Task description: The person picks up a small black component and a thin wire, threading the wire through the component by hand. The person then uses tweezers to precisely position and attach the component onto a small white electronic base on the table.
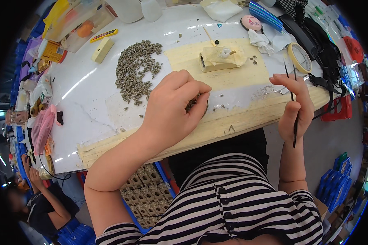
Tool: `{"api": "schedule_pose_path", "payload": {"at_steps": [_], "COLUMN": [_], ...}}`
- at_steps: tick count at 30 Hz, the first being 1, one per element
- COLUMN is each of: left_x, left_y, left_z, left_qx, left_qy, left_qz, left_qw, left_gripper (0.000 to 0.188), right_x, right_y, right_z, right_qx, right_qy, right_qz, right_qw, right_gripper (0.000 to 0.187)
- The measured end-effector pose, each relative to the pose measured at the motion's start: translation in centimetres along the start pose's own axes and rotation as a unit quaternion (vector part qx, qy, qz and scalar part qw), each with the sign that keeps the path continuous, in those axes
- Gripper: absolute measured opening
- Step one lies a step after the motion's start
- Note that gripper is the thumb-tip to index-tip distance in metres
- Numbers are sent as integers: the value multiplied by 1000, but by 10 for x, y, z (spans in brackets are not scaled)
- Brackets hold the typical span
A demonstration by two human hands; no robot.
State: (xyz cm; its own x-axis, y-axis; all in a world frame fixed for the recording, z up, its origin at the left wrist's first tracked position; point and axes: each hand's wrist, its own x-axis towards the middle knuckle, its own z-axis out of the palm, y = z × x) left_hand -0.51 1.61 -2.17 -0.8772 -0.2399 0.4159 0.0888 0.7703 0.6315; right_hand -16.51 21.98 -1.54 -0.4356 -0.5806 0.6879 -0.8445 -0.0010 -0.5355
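Observation:
My left hand [173, 108] is closed over the near edge of the table, its fingers curled round small metal pieces [191, 104]. A dark curved rim shows beside its thumb; what it belongs to is hidden. Black tweezers [295, 122] rest in my right hand [297, 104], tips pointing away from me, index finger and thumb apart. Left of centre lies a large pile of small grey metal parts [129, 77]. Beyond my hands, a tape-wrapped block [216, 61] with a small clear cup [226, 52] on top stands on a yellowish taped sheet [184, 55].
A tape roll [299, 58], a pink round case [250, 23] and crumpled tissue [262, 42] are at the right. A pale block [102, 50] and yellow cutter [104, 35] lie far left. Below the table sits a blue crate [163, 173] of metal blocks. Another person [49, 204] sits left.

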Motion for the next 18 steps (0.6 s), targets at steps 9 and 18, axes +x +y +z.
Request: {"api": "schedule_pose_path", "payload": {"at_steps": [9, 18], "left_x": [2, -6], "left_y": [2, 7], "left_z": [-5, 1], "left_qx": [-5, 77], "left_qy": [-39, -81], "left_qz": [29, 125], "left_qw": [999, 986], "left_gripper": [8, 15], "right_x": [-10, -3], "right_y": [-12, -6], "right_z": [-9, -10], "right_qx": [-130, -241], "right_qy": [-114, -175], "right_qz": [85, 30], "right_qw": [981, 954], "right_gripper": [24, 27]}}
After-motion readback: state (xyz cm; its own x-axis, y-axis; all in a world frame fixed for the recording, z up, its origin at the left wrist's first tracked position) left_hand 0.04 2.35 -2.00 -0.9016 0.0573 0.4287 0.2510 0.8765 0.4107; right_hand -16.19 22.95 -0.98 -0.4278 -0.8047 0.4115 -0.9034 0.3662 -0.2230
